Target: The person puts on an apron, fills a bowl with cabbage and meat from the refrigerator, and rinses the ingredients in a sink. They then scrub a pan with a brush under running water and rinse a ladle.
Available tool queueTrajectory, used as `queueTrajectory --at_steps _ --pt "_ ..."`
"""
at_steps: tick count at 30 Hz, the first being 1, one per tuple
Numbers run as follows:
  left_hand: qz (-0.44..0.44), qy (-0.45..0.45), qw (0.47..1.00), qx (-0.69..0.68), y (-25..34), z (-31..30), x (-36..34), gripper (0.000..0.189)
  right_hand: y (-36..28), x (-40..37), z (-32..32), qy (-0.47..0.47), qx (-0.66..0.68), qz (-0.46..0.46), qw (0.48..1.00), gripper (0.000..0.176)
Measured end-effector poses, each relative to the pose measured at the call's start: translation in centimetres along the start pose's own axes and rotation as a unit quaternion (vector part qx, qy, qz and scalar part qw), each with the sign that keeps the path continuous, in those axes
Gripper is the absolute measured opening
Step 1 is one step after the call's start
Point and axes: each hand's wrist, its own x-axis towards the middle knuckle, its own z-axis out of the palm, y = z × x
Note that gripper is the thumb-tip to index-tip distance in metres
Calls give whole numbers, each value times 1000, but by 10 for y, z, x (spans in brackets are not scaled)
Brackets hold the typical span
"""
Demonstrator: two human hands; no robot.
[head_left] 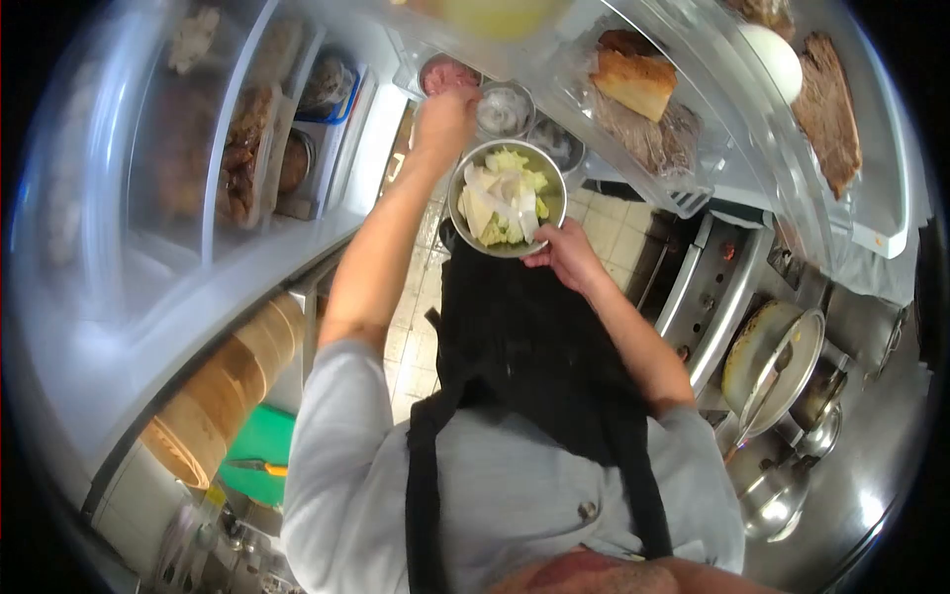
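A round metal bowl holds chopped pale green cabbage and whitish slices. My right hand grips its lower right rim, thumb over the edge. My left hand reaches up to a small container of pinkish raw meat in the open fridge; its fingers are bent at the container's near edge, and what they hold, if anything, is hidden. Beside it stands a container with whitish, translucent contents, and another dark one is to the right.
Overhead, clear fridge bins hold wrapped meat and a white round item. Fridge door shelves fill the left. Below them are stacked wooden steamers and a knife on a green board. A stove and large pan are right.
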Motion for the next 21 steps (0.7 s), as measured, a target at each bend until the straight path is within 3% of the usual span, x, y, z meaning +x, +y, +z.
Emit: queueTrajectory --at_steps 2,4,8,14,17,20,21 --pt "67 -16 992 108 -14 45 32 24 5 0 -6 17 -3 -6 1000 36" --pt "52 -133 986 86 -28 94 48 23 9 -3 -16 39 -12 28 999 36" --pt "76 -145 983 86 -34 144 57 19 8 -15 -23 74 -12 25 997 38" --pt "82 -70 988 107 -19 117 45 21 6 -15 -33 85 41 -6 996 37" --pt "65 -151 973 159 -28 97 47 23 8 -7 -32 86 77 -22 993 36" --pt "135 -72 987 50 -68 115 58 27 4 -3 -30 75 85 -21 993 35" --pt "119 -43 991 34 -68 104 57 28 3 -2 -29 69 83 -25 994 35"
